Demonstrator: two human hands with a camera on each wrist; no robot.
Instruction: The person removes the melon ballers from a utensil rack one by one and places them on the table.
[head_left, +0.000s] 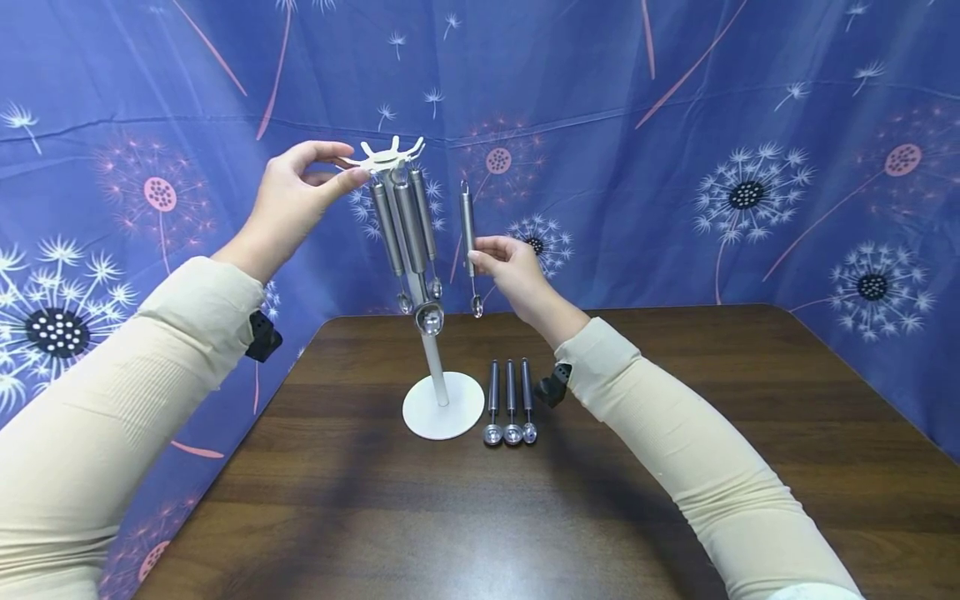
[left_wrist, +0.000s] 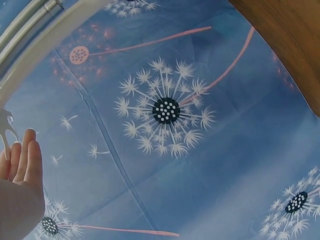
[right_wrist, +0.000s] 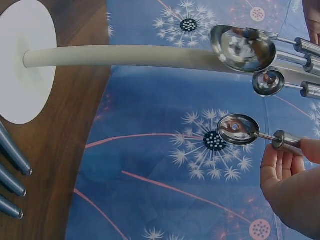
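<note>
A white utensil stand (head_left: 433, 367) with a round base rises on the table. My left hand (head_left: 300, 196) pinches an arm of its hooked top (head_left: 386, 158) between thumb and fingers. Several steel scoops (head_left: 408, 225) hang from the hooks, bowls down, the largest bowl in front. To the right of them, my right hand (head_left: 516, 271) grips a small melon baller (head_left: 467, 218) by its handle, upright with the bowl low. The right wrist view shows a small hole in that melon baller's bowl (right_wrist: 240, 129). Its top end stands apart from the hooks.
Three more steel scoops (head_left: 512, 400) lie side by side on the brown wooden table (head_left: 645, 492), just right of the stand's base (head_left: 457, 422). A blue curtain (head_left: 585, 75) with dandelion prints hangs behind and at the sides.
</note>
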